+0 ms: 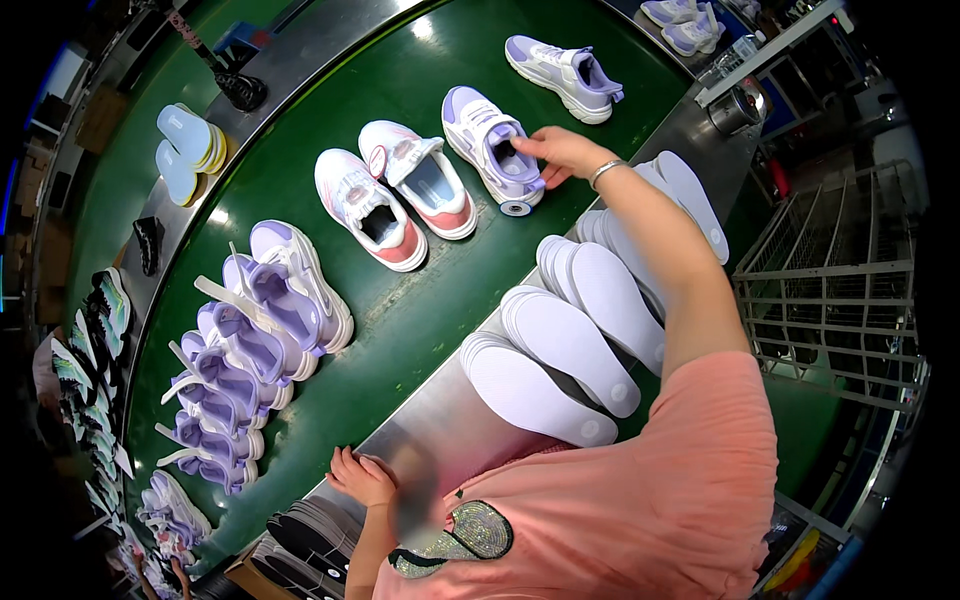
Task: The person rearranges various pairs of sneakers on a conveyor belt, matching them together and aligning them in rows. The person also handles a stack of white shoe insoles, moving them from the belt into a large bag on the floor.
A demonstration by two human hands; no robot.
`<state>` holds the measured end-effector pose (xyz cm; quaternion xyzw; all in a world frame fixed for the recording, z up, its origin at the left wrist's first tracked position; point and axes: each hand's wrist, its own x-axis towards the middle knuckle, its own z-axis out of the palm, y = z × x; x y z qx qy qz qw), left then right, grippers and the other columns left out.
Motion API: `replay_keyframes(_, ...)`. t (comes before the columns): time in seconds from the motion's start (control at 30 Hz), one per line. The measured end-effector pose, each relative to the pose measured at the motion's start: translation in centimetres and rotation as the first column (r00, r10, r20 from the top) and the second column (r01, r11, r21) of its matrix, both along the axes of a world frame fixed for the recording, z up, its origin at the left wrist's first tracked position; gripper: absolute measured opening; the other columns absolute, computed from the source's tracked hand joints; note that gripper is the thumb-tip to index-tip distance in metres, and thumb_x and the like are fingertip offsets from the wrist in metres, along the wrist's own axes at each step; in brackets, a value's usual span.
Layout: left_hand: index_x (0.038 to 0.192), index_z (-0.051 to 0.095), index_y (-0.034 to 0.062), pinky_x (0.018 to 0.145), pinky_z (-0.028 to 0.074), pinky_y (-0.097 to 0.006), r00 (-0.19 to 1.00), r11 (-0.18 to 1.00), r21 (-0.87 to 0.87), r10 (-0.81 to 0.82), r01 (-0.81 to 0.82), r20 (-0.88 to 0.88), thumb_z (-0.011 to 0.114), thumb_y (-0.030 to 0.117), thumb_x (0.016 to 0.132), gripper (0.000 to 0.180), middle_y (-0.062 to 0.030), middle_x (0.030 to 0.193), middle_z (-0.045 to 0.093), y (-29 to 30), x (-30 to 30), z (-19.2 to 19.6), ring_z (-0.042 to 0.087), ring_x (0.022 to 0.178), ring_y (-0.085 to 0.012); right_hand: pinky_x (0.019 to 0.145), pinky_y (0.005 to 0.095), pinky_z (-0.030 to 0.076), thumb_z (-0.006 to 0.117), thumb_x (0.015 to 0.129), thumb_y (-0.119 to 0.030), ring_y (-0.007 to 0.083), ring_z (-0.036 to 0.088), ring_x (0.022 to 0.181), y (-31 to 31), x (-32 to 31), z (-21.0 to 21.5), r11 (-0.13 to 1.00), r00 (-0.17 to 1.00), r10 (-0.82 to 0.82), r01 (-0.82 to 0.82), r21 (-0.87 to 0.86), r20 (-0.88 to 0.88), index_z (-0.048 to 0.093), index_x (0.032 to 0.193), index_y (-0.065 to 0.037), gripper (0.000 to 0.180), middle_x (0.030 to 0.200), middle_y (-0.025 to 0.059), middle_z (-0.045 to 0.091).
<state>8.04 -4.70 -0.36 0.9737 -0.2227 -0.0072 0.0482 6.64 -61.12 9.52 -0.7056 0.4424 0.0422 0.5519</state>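
My right hand [565, 155] reaches to a lilac-and-white sneaker [490, 145] on the green belt. Its fingers are apart at the shoe's collar and heel; whether they press on it is hard to tell. A round tag [516, 209] sits by that heel. Farther right lies another lilac-and-white sneaker [565, 77]. Left of my right hand stand two white sneakers with pink heels, one [370, 212] beside the other [420, 180]. My left hand [362, 476] rests, fingers loosely spread, near the metal edge of the belt, holding nothing that I can see.
Stacks of white insoles [540, 390] lie on the metal ledge [430, 410] before me. A row of lilac sneakers [245, 340] stands on the belt at left. Dark insoles [310, 540] fill a box at lower left. Pale insoles [190, 145] lie across the belt. A wire rack [830, 290] stands at right.
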Motion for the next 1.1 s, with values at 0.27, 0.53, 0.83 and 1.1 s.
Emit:
replay_keyframes(0.27, 0.106, 0.044, 0.0004, 0.095, 0.013, -0.047, 1.0, 0.999, -0.016, 0.029, -0.029, -0.013, 0.036, 0.024, 0.078, 0.038, -0.0156, 0.115, 0.041, -0.5, -0.3, 0.0, 0.034, 0.11, -0.0287, 0.079, 0.0377, 0.039, 0.046, 0.068, -0.006, 0.0396, 0.049, 0.088, 4.7, -1.9, -3.1, 0.761, 0.965, 0.24, -0.12, -0.637, 0.105, 0.041, 0.107, 0.002, 0.041, 0.092, 0.0243, 0.052)
replay_keyframes(0.53, 0.108, 0.043, 0.0014, 0.096, 0.012, -0.048, 0.999, 0.999, -0.006, 0.032, -0.032, -0.015, 0.036, 0.023, 0.078, 0.038, -0.0153, 0.116, 0.04, -1.1, -0.2, 0.2, 0.034, 0.111, -0.0275, 0.08, 0.0389, 0.04, 0.043, 0.072, -0.008, 0.0379, 0.048, 0.094, 5.2, -3.2, -4.3, 0.707, 0.938, 0.312, -0.124, -0.697, 0.149, 0.031, 0.117, 0.005, 0.049, 0.11, 0.0245, 0.044)
replay_keyframes(0.83, 0.108, 0.044, 0.002, 0.096, 0.012, -0.048, 0.999, 0.999, -0.014, 0.044, -0.044, 0.0, 0.037, 0.022, 0.077, 0.037, -0.015, 0.115, 0.041, -1.3, -0.5, -0.2, 0.034, 0.111, -0.0276, 0.081, 0.0372, 0.039, 0.044, 0.073, -0.008, 0.0374, 0.048, 0.094, 4.9, -2.8, -3.9, 0.723, 0.918, 0.331, -0.097, -0.684, 0.219, 0.033, 0.116, 0.003, 0.046, 0.11, 0.0242, 0.044)
replay_keyframes(1.1, 0.107, 0.044, 0.0016, 0.096, 0.012, -0.048, 0.998, 0.998, -0.017, 0.052, -0.053, -0.022, 0.038, 0.021, 0.077, 0.036, -0.0147, 0.115, 0.041, -1.9, -0.5, 0.2, 0.034, 0.111, -0.0273, 0.078, 0.0377, 0.039, 0.057, 0.07, -0.025, 0.0295, 0.05, 0.091, 4.2, -0.9, 0.8, 0.512, 0.943, 0.331, -0.147, -0.846, 0.036, 0.05, 0.1, -0.001, 0.039, 0.093, 0.0143, 0.055)
